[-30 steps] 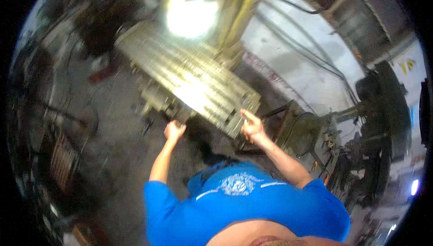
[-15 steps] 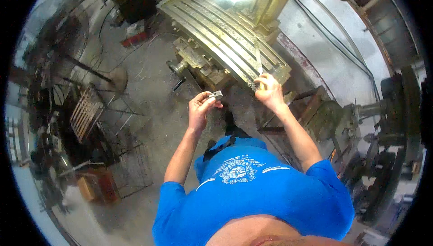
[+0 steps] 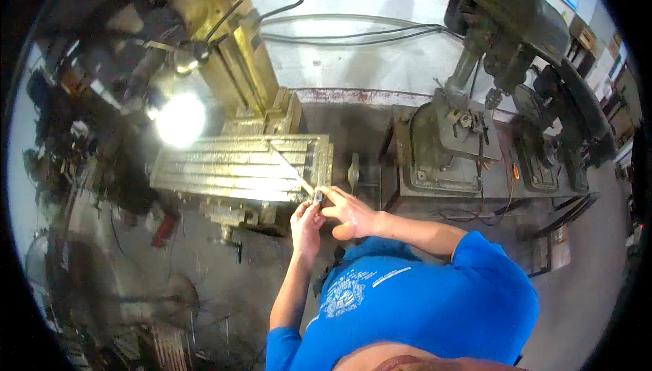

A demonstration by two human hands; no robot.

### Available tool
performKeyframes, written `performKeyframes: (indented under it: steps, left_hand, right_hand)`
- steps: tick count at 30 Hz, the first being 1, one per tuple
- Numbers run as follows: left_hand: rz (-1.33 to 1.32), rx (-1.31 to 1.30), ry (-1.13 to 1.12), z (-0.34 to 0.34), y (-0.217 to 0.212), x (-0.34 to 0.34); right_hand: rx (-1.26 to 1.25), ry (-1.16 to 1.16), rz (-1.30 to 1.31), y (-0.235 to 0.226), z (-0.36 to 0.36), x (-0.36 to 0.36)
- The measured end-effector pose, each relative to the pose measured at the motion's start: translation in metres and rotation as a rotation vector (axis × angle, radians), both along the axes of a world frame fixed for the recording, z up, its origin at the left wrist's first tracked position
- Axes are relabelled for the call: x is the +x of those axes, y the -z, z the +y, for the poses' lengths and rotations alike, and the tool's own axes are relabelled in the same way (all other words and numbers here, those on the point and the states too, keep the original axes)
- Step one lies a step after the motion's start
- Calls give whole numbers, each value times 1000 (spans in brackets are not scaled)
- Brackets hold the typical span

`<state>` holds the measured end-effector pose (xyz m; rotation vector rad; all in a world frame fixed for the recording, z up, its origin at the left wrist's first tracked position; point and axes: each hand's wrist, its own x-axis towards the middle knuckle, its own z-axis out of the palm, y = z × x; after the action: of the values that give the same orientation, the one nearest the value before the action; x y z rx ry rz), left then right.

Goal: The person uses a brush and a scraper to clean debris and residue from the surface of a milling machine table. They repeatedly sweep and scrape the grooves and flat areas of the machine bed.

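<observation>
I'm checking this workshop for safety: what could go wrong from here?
The small metal piece sits at the left hand's fingertips, the right hand close against it; it might slip and drop.
The slim tool reaches the grooved table's front edge beside them, so it could get knocked.
The bright lamp might dazzle.

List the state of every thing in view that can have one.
Left hand: closed, pinching the small metal piece.
Right hand: at the piece, grip unclear.
Small metal piece: held.
Yellow-handled tool: slanting over the slotted table; held or lying, unclear.
Lamp: lit.
Drill press: upright; running or stopped, unclear.
</observation>
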<state>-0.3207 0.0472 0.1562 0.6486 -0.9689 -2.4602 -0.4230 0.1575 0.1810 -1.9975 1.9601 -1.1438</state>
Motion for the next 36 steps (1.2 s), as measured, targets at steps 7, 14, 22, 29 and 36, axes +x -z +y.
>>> performKeyframes:
  steps: [7,14,22,29,36]
  left_hand:
    - [3,-214,169,-19,-12,-78]
    - [-109,-468,-10,-75,0,-180]
    - [-295,-567,-112,-114,29,-181]
    - [-801,-387,-251,-92,-71,-191]
    - [-784,-1262,-67,-112,-68,-183]
  right_hand:
    - [-18,182,-164,-29,-4,-120]
    - [-107,758,-145,-60,-52,-435]
    - [31,939,45,-64,-108,-666]
    - [116,1019,107,-45,-131,-804]
    - [135,1009,19,-38,-133,-850]
